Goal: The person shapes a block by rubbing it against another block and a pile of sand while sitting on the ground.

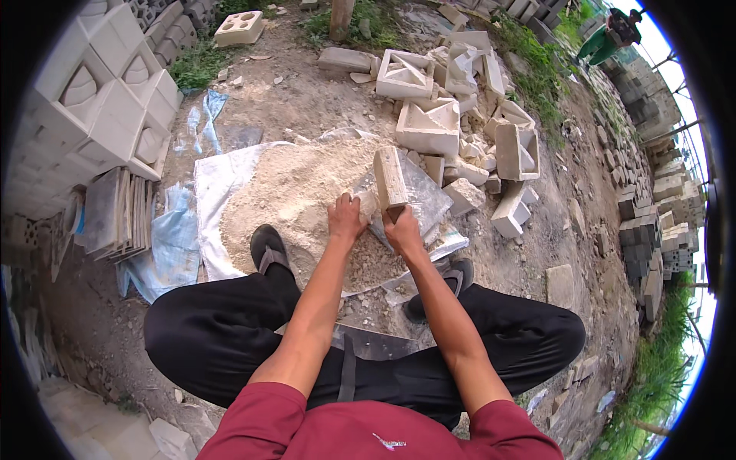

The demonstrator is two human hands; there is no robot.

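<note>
My right hand (pixel 403 230) is closed round the near end of a long, dusty rectangular block (pixel 390 178). The block is raised at a tilt over a dark flat slab (pixel 422 195), and whether it has a handle is hidden by my fingers. Just to its left, my left hand (pixel 346 218) rests low at the edge of the slab with its fingers curled down. A pale, dusty lump (pixel 368 204) lies beside those fingers; what they hold, if anything, I cannot make out. Crushed pale rubble and powder (pixel 284 192) spread around my left hand over a white sheet (pixel 218 178).
Broken pale blocks (pixel 429 126) are heaped beyond the slab. Patterned blocks (pixel 115 100) form a tall stack at left, with thin boards (pixel 119 211) leaning below. Blue torn sheeting (pixel 170 241) lies beside the white sheet. A person (pixel 613 36) stands far off at upper right.
</note>
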